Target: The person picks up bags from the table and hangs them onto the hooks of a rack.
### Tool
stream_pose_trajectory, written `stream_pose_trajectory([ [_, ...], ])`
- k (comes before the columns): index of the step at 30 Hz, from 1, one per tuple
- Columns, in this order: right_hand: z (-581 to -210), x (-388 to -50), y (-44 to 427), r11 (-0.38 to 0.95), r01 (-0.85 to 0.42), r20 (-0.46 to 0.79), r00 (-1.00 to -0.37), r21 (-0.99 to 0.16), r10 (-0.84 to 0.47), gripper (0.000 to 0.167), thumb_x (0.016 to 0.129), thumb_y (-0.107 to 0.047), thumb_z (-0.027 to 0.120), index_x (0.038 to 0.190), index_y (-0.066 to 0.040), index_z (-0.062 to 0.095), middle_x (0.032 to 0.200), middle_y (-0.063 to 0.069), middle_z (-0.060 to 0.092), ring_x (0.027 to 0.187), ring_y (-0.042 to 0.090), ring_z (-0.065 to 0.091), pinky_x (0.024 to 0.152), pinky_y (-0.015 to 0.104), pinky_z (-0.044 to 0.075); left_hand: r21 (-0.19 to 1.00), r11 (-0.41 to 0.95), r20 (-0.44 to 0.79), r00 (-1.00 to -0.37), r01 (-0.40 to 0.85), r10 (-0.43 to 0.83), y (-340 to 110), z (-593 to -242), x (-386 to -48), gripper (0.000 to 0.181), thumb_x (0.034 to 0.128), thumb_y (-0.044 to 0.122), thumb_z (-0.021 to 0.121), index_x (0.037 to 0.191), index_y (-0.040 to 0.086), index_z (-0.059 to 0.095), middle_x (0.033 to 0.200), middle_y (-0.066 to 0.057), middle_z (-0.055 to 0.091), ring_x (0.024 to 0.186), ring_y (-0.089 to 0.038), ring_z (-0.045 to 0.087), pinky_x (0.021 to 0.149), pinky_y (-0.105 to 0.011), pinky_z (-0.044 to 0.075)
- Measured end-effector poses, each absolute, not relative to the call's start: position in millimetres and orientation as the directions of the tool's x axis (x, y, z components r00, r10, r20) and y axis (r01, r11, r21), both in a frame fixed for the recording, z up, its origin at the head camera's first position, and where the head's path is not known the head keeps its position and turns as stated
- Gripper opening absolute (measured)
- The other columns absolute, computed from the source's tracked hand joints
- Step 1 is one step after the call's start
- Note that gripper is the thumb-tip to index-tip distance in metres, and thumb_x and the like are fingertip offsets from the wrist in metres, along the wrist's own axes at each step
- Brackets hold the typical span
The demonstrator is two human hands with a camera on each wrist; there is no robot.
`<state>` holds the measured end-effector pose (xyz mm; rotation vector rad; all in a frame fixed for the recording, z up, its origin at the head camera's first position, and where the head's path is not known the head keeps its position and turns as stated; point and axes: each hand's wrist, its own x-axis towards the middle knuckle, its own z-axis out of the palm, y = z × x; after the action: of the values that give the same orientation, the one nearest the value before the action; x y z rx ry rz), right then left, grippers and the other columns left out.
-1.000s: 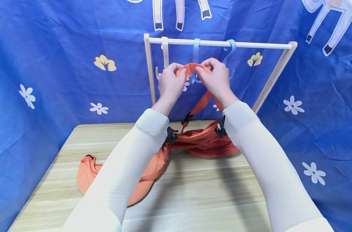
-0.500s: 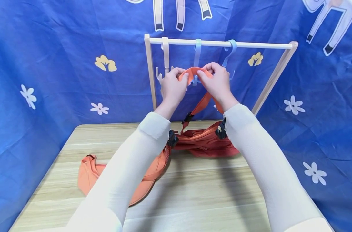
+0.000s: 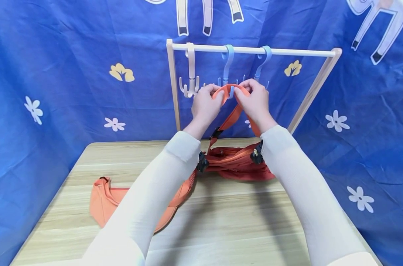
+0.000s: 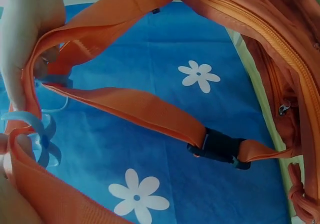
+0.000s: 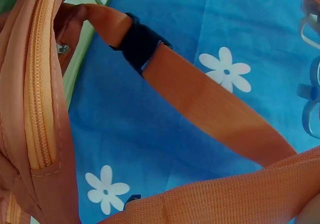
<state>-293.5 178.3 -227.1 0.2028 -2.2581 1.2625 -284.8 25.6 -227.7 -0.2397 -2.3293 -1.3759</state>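
In the head view my left hand [image 3: 206, 107] and right hand [image 3: 254, 101] each pinch the orange strap of a red waist bag [image 3: 242, 164], a short way apart. The strap's raised loop [image 3: 226, 88] lies at the middle blue hook [image 3: 228, 66], with one prong [image 3: 231, 92] showing in front of it. Below, the bag rests on the table. A black buckle [image 4: 220, 146] joins the strap near the bag in the left wrist view. From the right wrist, the zip [image 5: 39, 93] and strap [image 5: 215, 106] show; most of the right hand is out of that view.
A wooden rack with a white rail [image 3: 294, 52] stands at the back. A pale hook [image 3: 192, 70] and another blue hook [image 3: 263, 61] hang either side of the middle one. An orange cap [image 3: 103, 203] lies on the wooden table [image 3: 221, 229], partly behind my left sleeve.
Both hands have come down and slightly right with the strap. A prong of the middle blue hook now shows in front of the strap, and that hook has turned a little.
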Motion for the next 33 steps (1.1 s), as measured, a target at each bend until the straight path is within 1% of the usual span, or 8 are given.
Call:
stream_pose_trajectory([
  [4, -233.9, -295.8, 182.3, 0.556, -0.387, 0.545, -0.826, -0.735, 0.145, 0.021, 0.089, -0.029, 0.067, 0.096, -0.010, 0.064, 0.079, 0.003, 0.056, 0.072, 0.016, 0.050, 0.063, 0.024, 0.039, 0.797, 0.500, 0.409, -0.912, 0.339, -0.034, 28.0, -230.7, -284.5, 0.022, 0.0932, 0.033, 0.061, 0.107, 0.017, 0.069, 0.087, 0.004, 0.065, 0.074, -0.011, 0.059, 0.065, -0.030, 0.045],
  [9, -242.1, -297.1, 187.6, 0.553, -0.431, 0.588, -0.798, -0.713, 0.136, 0.020, 0.088, -0.027, 0.068, 0.094, -0.009, 0.063, 0.077, 0.003, 0.055, 0.068, 0.014, 0.049, 0.062, 0.022, 0.037, 0.796, 0.503, 0.394, -0.919, 0.338, -0.007, 26.6, -233.6, -283.7, 0.022, 0.0922, 0.036, 0.063, 0.105, 0.019, 0.069, 0.091, 0.007, 0.067, 0.086, -0.009, 0.059, 0.073, -0.030, 0.045],
  [14, -250.4, -294.6, 193.0, 0.503, -0.484, 0.606, -0.788, -0.716, 0.105, 0.024, 0.087, -0.026, 0.070, 0.101, -0.007, 0.063, 0.083, 0.003, 0.058, 0.073, 0.013, 0.054, 0.067, 0.021, 0.042, 0.797, 0.477, 0.416, -0.909, 0.370, 0.010, 18.4, -237.2, -282.3, 0.023, 0.0896, 0.034, 0.067, 0.103, 0.016, 0.069, 0.094, 0.004, 0.068, 0.089, -0.009, 0.061, 0.078, -0.027, 0.046],
  [22, -256.9, -283.5, 193.9, 0.460, -0.527, 0.624, -0.778, -0.715, 0.078, 0.039, 0.086, -0.031, 0.070, 0.113, -0.006, 0.058, 0.096, 0.005, 0.061, 0.082, 0.014, 0.057, 0.075, 0.025, 0.044, 0.800, 0.403, 0.455, -0.887, 0.444, 0.073, -1.8, -246.4, -275.5, 0.030, 0.0865, 0.031, 0.072, 0.109, 0.011, 0.068, 0.098, -0.001, 0.067, 0.088, -0.013, 0.062, 0.079, -0.026, 0.049],
  [25, -259.4, -276.2, 189.8, 0.450, -0.549, 0.649, -0.754, -0.704, 0.096, 0.039, 0.086, -0.029, 0.071, 0.115, -0.006, 0.057, 0.100, 0.006, 0.060, 0.084, 0.014, 0.057, 0.075, 0.028, 0.045, 0.791, 0.391, 0.472, -0.876, 0.471, 0.100, -11.3, -250.9, -272.4, 0.032, 0.0854, 0.030, 0.073, 0.110, 0.011, 0.068, 0.098, -0.001, 0.067, 0.089, -0.014, 0.062, 0.080, -0.027, 0.049],
  [29, -263.5, -266.0, 181.6, 0.441, -0.579, 0.686, -0.716, -0.686, 0.128, 0.037, 0.086, -0.027, 0.071, 0.114, -0.006, 0.057, 0.104, 0.007, 0.058, 0.089, 0.016, 0.057, 0.074, 0.027, 0.045, 0.775, 0.396, 0.488, -0.865, 0.492, 0.119, -26.3, -257.6, -269.7, 0.031, 0.0844, 0.029, 0.074, 0.108, 0.010, 0.068, 0.101, -0.002, 0.067, 0.091, -0.014, 0.062, 0.082, -0.028, 0.048],
  [31, -266.4, -261.2, 177.3, 0.427, -0.614, 0.717, -0.684, -0.663, 0.130, 0.036, 0.086, -0.024, 0.072, 0.113, -0.004, 0.058, 0.104, 0.010, 0.058, 0.089, 0.019, 0.056, 0.072, 0.027, 0.045, 0.772, 0.395, 0.491, -0.862, 0.498, 0.128, -34.4, -261.0, -268.9, 0.031, 0.0844, 0.028, 0.074, 0.109, 0.010, 0.068, 0.102, -0.003, 0.067, 0.091, -0.014, 0.063, 0.083, -0.029, 0.048],
  [33, -264.7, -249.8, 170.2, 0.411, -0.643, 0.738, -0.665, -0.646, 0.119, 0.034, 0.086, -0.017, 0.072, 0.112, 0.001, 0.058, 0.104, 0.016, 0.057, 0.089, 0.025, 0.056, 0.071, 0.031, 0.045, 0.775, 0.395, 0.481, -0.866, 0.494, 0.139, -42.9, -264.3, -267.8, 0.031, 0.0845, 0.028, 0.074, 0.108, 0.010, 0.067, 0.104, -0.003, 0.067, 0.090, -0.013, 0.063, 0.083, -0.031, 0.048],
])
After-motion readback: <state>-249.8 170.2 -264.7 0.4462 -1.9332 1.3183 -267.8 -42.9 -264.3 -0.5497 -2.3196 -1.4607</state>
